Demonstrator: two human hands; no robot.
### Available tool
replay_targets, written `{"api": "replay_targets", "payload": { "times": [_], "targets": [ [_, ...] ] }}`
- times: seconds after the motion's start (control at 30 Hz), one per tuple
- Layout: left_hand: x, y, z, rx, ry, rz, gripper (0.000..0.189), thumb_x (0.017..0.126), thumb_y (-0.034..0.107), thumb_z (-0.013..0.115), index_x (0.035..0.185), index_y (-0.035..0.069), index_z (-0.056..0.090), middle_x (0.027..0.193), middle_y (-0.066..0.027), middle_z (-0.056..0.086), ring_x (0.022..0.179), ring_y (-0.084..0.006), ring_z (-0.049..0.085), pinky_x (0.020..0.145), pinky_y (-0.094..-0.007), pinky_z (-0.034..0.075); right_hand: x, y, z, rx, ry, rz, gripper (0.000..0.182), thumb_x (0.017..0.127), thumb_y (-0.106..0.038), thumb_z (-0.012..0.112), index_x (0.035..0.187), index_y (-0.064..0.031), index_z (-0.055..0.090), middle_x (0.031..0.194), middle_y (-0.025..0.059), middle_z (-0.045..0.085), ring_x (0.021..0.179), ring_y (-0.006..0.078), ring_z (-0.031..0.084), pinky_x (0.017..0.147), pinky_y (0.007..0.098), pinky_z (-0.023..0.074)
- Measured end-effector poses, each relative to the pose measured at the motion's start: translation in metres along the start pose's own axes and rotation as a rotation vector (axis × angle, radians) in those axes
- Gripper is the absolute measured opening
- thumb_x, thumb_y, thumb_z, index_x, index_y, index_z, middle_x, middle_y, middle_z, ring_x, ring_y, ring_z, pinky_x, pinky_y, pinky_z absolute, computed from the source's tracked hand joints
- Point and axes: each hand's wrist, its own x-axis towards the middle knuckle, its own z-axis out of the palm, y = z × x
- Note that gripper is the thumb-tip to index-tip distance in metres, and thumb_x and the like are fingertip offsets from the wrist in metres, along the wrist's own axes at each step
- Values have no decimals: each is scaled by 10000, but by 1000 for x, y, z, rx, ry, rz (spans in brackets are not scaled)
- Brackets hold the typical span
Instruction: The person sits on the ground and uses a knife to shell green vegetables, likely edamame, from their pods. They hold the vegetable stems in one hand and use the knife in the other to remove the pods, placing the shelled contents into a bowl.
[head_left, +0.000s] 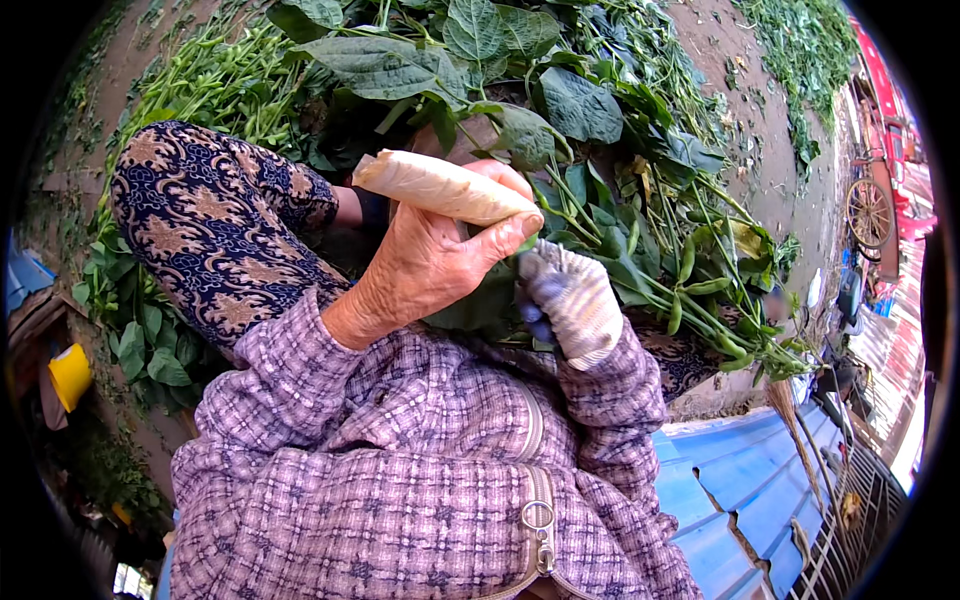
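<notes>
My bare left hand (427, 277) holds a pale, thick roll (442, 186) that looks like rolled flatbread. Its blunt, torn end points left, and my thumb presses near the other end. Just right of it, my right hand (566, 300) wears a striped knit glove with bluish, soiled fingers. Those fingers are curled and blurred, and a bit of green shows at their tips; whether they grip it is hidden. Behind both hands lies a heap of cut soybean plants (585, 105) with broad leaves. Green pods (707, 286) hang from stems beside the glove.
A pile of green pods (225, 82) lies beyond my patterned left knee (217, 225). More leafy stems (146, 345) are on the ground at left, near a yellow container (70, 377). Blue corrugated sheeting (742, 480) and a wire rack (862, 517) stand at right. A spoked wheel (870, 212) is farther off.
</notes>
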Motion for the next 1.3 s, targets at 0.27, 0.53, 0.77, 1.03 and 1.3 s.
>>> {"api": "replay_targets", "payload": {
  "times": [0.27, 0.53, 0.77, 1.03, 1.3],
  "targets": [
    [-1, -1, -21, -183, -123, -51, 103, 825, 70, 648, 906, 17, 613, 821, -9, 592, 775, -93, 567, 685, -226, 467, 0, -7, 3, -44, 85, 8, 153, 881, -223, 578, 810, -89, 562, 557, -21, 488, 421, 65, 410, 389, 214, 315],
    [-3, -2, -25, -209, -92, -70, 111, 837, 110, 646, 902, 21, 630, 841, -21, 622, 805, -92, 576, 748, -230, 458, 4, -18, 17, -216, 216, 41, 235, 813, -111, 669, 1024, -17, 628, 711, -12, 600, 555, 45, 486, 488, 204, 399],
    [-6, 1, -23, -194, -46, -89, 81, 840, 85, 634, 901, 32, 626, 835, 1, 604, 798, -76, 556, 718, -215, 447, 9, -14, 23, -346, 225, -42, 211, 810, -135, 673, 968, 1, 640, 690, 4, 599, 560, 57, 479, 511, 223, 408],
    [-9, -12, 1, 105, 83, 214, 160, 787, 65, 649, 821, 26, 498, 737, -77, 524, 643, -208, 540, 608, -292, 432, 28, 27, 9, -492, 292, -291, 200, 856, -185, 593, 945, -7, 617, 653, 124, 602, 535, 168, 559, 514, 296, 443],
    [-6, -14, -6, 116, 52, 104, 168, 788, 64, 646, 911, 45, 532, 766, -54, 544, 674, -198, 537, 634, -296, 434, 16, -5, 18, -115, 227, 79, 164, 876, -236, 594, 864, -73, 597, 592, -18, 519, 481, 51, 436, 419, 212, 338]
  ]
}}
